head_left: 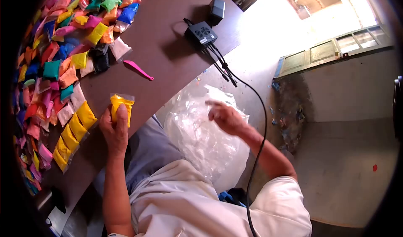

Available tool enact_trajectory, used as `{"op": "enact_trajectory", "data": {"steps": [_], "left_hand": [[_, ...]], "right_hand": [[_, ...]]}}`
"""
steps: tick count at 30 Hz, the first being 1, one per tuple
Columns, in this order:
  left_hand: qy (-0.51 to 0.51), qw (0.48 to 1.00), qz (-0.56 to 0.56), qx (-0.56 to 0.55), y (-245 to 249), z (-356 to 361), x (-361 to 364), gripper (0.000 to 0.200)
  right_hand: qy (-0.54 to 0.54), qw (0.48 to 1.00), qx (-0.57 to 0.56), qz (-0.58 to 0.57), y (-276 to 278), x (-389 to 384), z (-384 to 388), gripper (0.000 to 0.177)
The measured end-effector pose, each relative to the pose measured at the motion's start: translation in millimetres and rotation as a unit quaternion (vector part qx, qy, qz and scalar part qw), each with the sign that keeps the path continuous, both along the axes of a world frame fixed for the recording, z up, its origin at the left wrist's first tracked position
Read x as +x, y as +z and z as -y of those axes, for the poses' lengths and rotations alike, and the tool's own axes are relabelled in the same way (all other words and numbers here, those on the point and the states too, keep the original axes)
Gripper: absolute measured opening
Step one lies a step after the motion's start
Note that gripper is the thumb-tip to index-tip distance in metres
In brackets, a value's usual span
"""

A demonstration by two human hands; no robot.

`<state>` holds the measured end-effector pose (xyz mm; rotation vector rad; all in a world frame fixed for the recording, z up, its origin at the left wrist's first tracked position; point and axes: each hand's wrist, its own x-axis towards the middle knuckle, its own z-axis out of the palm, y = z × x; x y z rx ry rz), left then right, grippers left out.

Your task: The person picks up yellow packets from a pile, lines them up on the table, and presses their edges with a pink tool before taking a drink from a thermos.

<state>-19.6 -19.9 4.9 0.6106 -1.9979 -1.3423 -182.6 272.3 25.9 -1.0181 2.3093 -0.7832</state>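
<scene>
My left hand (115, 125) is closed around a yellow clay packet (121, 107) in clear film, thumb pressed on its front, above the table's near edge. Left of this hand, a row of several yellow packets (75, 130) lies side by side on the tabletop. My right hand (226, 117) is off the table, above a large clear plastic bag (201, 140) low beside my leg. Its index finger stretches out to the left, the other fingers look partly bent, and I see nothing held in it.
A heap of many-coloured packets (54, 69) covers the table's left side. A pink plastic tool (138, 70) lies on the brown table (168, 75). Behind it are a black vented box (201, 33) and a dark block (217, 11). A black cable (263, 111) hangs past my right arm.
</scene>
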Motion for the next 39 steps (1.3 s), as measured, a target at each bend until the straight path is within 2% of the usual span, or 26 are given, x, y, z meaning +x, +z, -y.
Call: {"op": "enact_trajectory", "data": {"steps": [2,5,7,9,10,13,14,17,18,19,21,22,23,25,27,28,29,31,32,34,37,39], "left_hand": [[-0.005,0.999,-0.012,0.038,-0.4,0.1,-0.2,0.042],[-0.007,0.999,-0.015,0.028,0.1,0.7,-0.1,0.042],[-0.011,0.999,-0.006,0.03,0.4,1.2,1.5,0.043],[-0.018,0.999,0.006,0.033,1.5,1.0,0.7,0.043],[-0.017,1.0,0.005,0.024,1.9,0.2,0.0,0.044],[-0.009,1.0,0.01,0.0,-0.3,-1.7,0.4,0.044],[-0.002,1.0,0.013,-0.018,-2.3,-1.9,1.1,0.045],[-0.022,0.999,0.02,-0.016,-3.6,0.0,1.8,0.045],[-0.02,0.999,0.022,-0.022,-5.1,0.4,2.0,0.045],[-0.02,0.999,0.023,-0.022,-4.8,0.3,1.6,0.045],[-0.017,0.999,0.031,-0.036,-3.4,0.3,1.7,0.046],[-0.017,0.999,0.032,-0.036,-3.1,0.6,1.9,0.046],[-0.02,0.998,0.035,-0.038,-2.6,1.2,2.3,0.046],[-0.027,0.998,0.039,-0.038,-3.1,0.6,2.8,0.046],[-0.014,0.999,0.03,-0.033,-4.1,0.1,2.5,0.045],[-0.012,0.999,0.03,-0.033,-3.5,0.6,1.6,0.045],[-0.01,0.999,0.025,-0.04,-2.7,0.5,1.8,0.045],[-0.007,0.999,0.019,-0.043,-2.5,-1.5,2.6,0.044],[-0.012,1.0,0.013,-0.01,-2.4,-2.1,2.0,0.043],[-0.008,1.0,0.004,0.018,-0.2,1.6,1.5,0.043],[-0.014,0.998,-0.025,0.06,1.5,0.5,6.0,0.042],[-0.029,0.997,-0.03,0.066,0.2,3.6,7.5,0.041]], "right_hand": [[0.032,0.999,-0.02,-0.04,-12.3,30.5,-6.9,0.004],[0.122,0.986,-0.014,-0.109,-25.2,58.7,-15.6,0.012],[0.128,0.987,-0.027,-0.096,-28.0,78.2,-19.7,0.033],[0.169,0.982,-0.014,-0.089,-24.5,90.1,-21.4,0.047],[0.178,0.98,0.006,-0.084,-25.5,95.3,-23.4,0.049],[0.174,0.977,0.049,-0.114,-23.2,111.8,-21.8,0.05],[0.174,0.975,0.071,-0.115,-19.1,115.1,-18.6,0.042],[0.142,0.982,0.066,-0.106,-48.7,119.7,-32.0,0.039],[0.147,0.978,0.13,-0.076,-52.6,116.2,-35.8,0.049],[0.147,0.978,0.129,-0.075,-51.8,112.3,-37.0,0.049],[0.079,0.955,0.26,-0.116,-49.4,107.9,-43.3,0.06],[0.074,0.95,0.263,-0.148,-52.2,105.6,-48.3,0.069],[0.074,0.951,0.263,-0.147,-54.2,101.0,-52.0,0.069],[0.068,0.907,0.414,-0.034,-55.2,88.0,-55.7,0.075],[0.077,0.875,0.474,-0.065,-93.5,74.1,-78.1,0.069],[0.022,0.891,0.45,-0.056,-104.8,68.7,-86.2,0.053],[0.023,0.891,0.45,-0.056,-126.4,62.6,-92.4,0.053],[0.007,0.843,0.536,-0.041,-179.2,47.1,-110.6,0.033],[0.008,0.842,0.538,-0.044,-205.5,49.2,-120.2,0.033],[-0.01,0.843,0.481,-0.24,-251.4,60.4,-125.7,0.022],[-0.016,0.865,0.428,-0.26,-259.5,53.6,-129.3,0.021],[0.0,0.863,0.435,-0.257,-236.2,47.2,-122.7,0.02]]}}
